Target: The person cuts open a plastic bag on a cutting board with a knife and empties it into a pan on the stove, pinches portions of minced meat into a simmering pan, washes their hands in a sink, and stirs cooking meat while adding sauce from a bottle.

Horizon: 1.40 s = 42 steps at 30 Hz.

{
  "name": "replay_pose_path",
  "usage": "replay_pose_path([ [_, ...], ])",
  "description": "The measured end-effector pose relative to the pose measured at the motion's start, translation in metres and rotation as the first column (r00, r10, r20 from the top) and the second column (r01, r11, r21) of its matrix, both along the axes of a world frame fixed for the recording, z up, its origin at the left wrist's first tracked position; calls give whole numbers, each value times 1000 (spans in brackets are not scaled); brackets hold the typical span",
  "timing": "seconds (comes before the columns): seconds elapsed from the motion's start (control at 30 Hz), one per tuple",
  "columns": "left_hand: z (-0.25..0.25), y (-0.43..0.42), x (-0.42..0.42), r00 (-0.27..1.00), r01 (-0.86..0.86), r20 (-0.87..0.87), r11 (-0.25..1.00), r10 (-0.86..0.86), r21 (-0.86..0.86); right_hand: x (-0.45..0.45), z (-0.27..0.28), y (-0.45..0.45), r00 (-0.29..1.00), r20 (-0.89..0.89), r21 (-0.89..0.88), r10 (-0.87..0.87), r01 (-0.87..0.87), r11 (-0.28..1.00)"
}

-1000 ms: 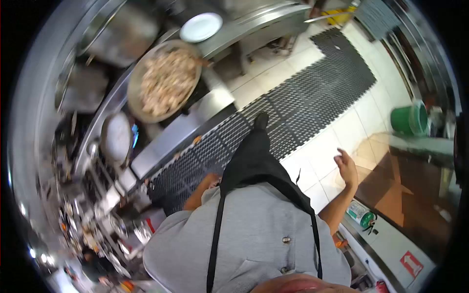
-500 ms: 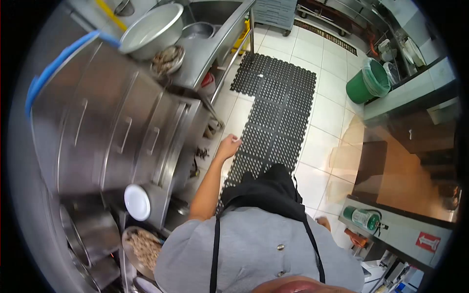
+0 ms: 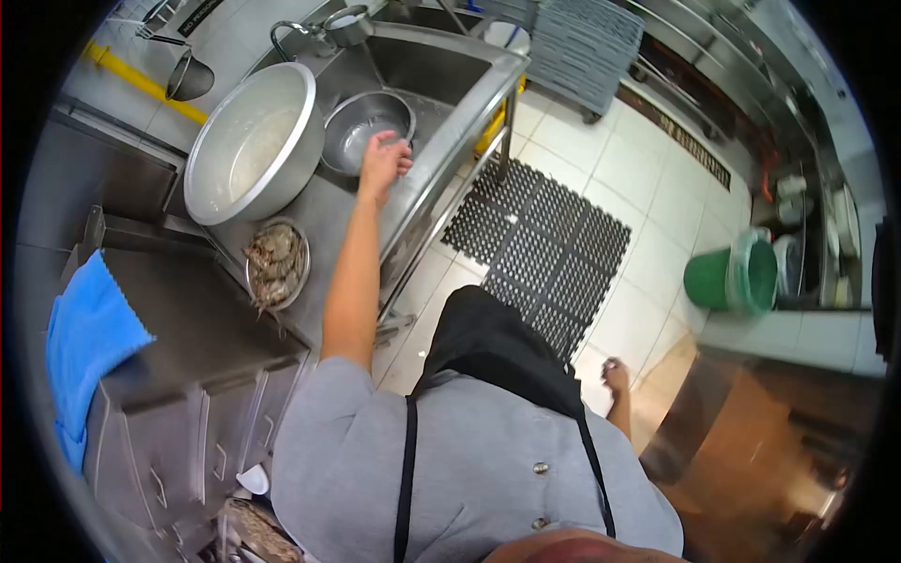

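My left hand (image 3: 385, 164) reaches forward over the near rim of a round metal bowl (image 3: 355, 141) at the sink counter. Its fingers are apart and loosely bent, with nothing seen in them; whether they touch the rim I cannot tell. A large pale basin (image 3: 211, 164) stands left of that bowl. Closer to me, a smaller bowl holds what look like raw shrimp (image 3: 275, 258). My right hand (image 3: 615, 375) hangs low at my side over the floor, fingers loosely curled but not closed, and no object shows in it.
The steel sink (image 3: 427, 66) and its faucet (image 3: 286, 42) lie ahead. A blue cloth (image 3: 89, 347) drapes over the steel unit at left. A black perforated mat (image 3: 540, 249) covers part of the tiled floor. A green bin (image 3: 727, 281) and grey stacked crates (image 3: 584, 52) stand farther off.
I have moved forward, closer to the sink. My left hand has risen from over the floor to the metal bowl. My right hand now shows more fully at my side.
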<state>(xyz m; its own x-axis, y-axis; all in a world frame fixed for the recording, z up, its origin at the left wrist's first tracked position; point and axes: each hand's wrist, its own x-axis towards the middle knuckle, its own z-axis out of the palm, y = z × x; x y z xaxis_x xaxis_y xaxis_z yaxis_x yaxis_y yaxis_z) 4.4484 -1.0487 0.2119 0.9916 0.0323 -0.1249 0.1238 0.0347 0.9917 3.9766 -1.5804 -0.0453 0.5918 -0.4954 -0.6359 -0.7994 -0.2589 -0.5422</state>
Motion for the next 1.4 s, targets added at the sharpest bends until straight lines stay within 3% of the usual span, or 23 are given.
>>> replay_pose_path([
  [0.07, 1, 22, 80, 981, -188, -89, 955, 172, -228, 117, 28, -77, 958, 196, -194, 208, -170, 966],
  [0.17, -14, 67, 198, 929, -368, -133, 817, 346, -444, 273, 155, -92, 955, 294, -107, 39, -8, 994],
  [0.3, -39, 130, 350, 836, -532, -104, 750, 539, -392, 385, 159, -122, 911, 379, -322, 160, -32, 946],
  [0.43, -60, 207, 466, 674, -724, -110, 623, 731, -298, 435, 144, -103, 990, 29, -18, 140, -139, 990],
  [0.47, -67, 226, 486, 648, -753, -121, 607, 752, -255, 458, 157, -84, 996, -62, 109, 60, -53, 993],
  [0.6, -83, 238, 524, 508, -859, -48, 503, 860, -91, 564, 189, -49, 955, -179, 225, 238, -195, 955],
  [0.67, -112, 249, 525, 479, -876, 106, 467, 871, 119, 619, 185, -69, 831, -40, -39, 555, -557, 830],
  [0.7, -115, 254, 527, 466, -882, 105, 453, 878, 125, 661, 194, -61, 845, 71, -66, 530, -526, 848],
  [0.77, -132, 245, 507, 549, -738, 492, 116, 675, 665, 756, 205, -52, 642, 56, -303, 765, -719, 625],
  [0.8, -75, 213, 496, 599, -478, 89, 266, 796, 837, 806, 222, -25, 610, 199, -312, 767, -702, 640],
  [0.87, -80, 221, 487, 716, -280, -12, 303, 698, 911, 902, 266, 53, 506, 231, -400, 831, -729, 556],
  [0.93, -56, 205, 482, 716, -294, -19, 325, 698, 899, 968, 300, 149, 428, 384, -362, 818, -745, 560],
  [0.97, -54, 199, 474, 701, -303, -17, 319, 713, 898, 994, 289, 182, 238, 490, -450, 839, -755, 477],
  [1.0, -57, 193, 465, 682, -583, -210, 694, 701, 422, 1003, 308, 242, 238, 561, -290, 793, -841, 458],
  [1.03, -52, 193, 462, 735, -673, -327, 700, 595, -239, 1010, 310, 294, 134, 583, -272, 802, -897, 347],
  [1.07, -47, 184, 455, 721, -689, -316, 685, 617, -236, 1008, 311, 349, 6, 663, -232, 749, -949, 212],
  [1.13, -45, 152, 434, 724, -459, -116, 350, 680, -816, 993, 303, 452, 1, 792, 33, 611, -999, -41],
  [1.17, -48, 143, 426, 708, -474, -121, 341, 696, -812, 985, 302, 497, 135, 776, 306, 616, -934, -181],
  [1.23, -50, 131, 420, 750, -191, 32, 264, 661, -945, 959, 274, 573, 553, 661, 723, 507, -649, -235],
  [1.27, -46, 124, 417, 668, -278, 31, 287, 744, -917, 948, 260, 600, 549, 661, 725, 512, -643, -246],
  [1.33, -51, 125, 406, 576, -354, 8, 259, 817, -899, 930, 245, 640, 576, 558, 691, 597, -721, 49],
  [1.37, -55, 127, 405, 487, -409, -8, 220, 874, -885, 934, 243, 652, 574, 561, 690, 597, -722, 46],
  [1.4, -37, 114, 402, 420, -491, -214, 23, 882, -871, 936, 237, 657, 381, 639, 380, 668, -912, 156],
])
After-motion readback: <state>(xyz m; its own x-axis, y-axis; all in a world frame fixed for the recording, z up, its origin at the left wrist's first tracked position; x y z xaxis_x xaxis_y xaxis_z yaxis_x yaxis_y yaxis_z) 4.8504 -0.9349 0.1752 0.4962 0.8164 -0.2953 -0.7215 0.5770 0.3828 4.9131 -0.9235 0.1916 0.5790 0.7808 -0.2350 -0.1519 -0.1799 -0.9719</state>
